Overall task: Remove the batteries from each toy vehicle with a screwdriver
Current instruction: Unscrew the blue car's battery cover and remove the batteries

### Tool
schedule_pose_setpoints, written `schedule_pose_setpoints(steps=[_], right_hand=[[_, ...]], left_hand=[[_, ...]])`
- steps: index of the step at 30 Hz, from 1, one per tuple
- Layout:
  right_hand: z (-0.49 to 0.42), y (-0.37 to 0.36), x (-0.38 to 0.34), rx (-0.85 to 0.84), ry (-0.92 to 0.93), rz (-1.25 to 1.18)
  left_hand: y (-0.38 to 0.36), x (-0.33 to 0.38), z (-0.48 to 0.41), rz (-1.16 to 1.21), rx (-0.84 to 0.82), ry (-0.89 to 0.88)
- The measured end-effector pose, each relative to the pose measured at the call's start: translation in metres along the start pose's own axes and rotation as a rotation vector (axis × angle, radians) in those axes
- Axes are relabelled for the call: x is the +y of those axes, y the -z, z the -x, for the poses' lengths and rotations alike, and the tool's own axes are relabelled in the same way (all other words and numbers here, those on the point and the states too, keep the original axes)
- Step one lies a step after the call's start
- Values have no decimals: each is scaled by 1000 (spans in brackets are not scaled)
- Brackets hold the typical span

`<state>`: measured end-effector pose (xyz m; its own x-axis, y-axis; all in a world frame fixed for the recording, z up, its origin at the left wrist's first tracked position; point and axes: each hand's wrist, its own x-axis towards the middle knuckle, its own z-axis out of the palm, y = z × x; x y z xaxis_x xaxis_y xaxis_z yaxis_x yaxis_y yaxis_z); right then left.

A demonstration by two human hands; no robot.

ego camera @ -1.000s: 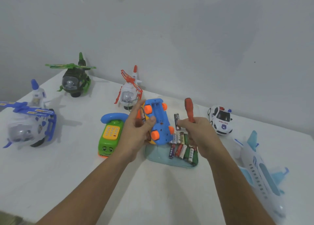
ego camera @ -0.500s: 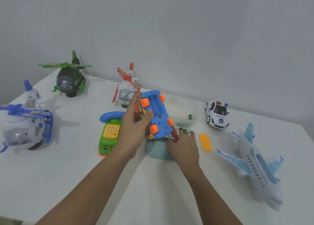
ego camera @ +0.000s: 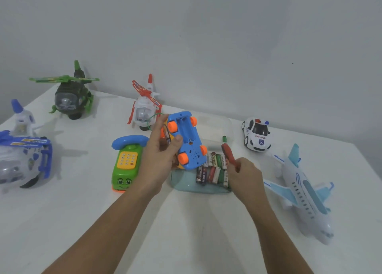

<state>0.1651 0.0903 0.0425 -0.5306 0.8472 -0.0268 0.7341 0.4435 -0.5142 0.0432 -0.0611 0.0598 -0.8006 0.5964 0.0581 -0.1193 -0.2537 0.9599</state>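
- A white table (ego camera: 186, 232) stands against a pale grey wall (ego camera: 206, 46).
- The left hand (ego camera: 159, 160) is raised over the table's middle, fingers and thumb wrapped round a blue toy car (ego camera: 186, 141) held belly-up, its four orange wheels and open battery bay showing.
- The right hand (ego camera: 245, 176), lower and to the right, is closed in a fist round a red-handled screwdriver (ego camera: 228, 153), handle pointing up and away.
- Just beneath, the batteries (ego camera: 213, 168) lie heaped on one teal tray (ego camera: 186, 182), too overlapped to count.
- Three toy helicopters: green (ego camera: 68, 97), red-and-white (ego camera: 144, 110), blue-and-white (ego camera: 22, 155).
- One toy phone (ego camera: 126, 164), one police car (ego camera: 256, 134), one airplane (ego camera: 303, 193), one clear container (ego camera: 217, 126).
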Motion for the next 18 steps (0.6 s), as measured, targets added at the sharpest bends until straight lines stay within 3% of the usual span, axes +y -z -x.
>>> schedule_pose_setpoints(steps=[13,18], right_hand=[[33,-10,53,8,75,350],[28,1,48,100,186,340]], left_hand=[[-10,0,-7,40,73,90],[-13,3,-9,56,87,101]])
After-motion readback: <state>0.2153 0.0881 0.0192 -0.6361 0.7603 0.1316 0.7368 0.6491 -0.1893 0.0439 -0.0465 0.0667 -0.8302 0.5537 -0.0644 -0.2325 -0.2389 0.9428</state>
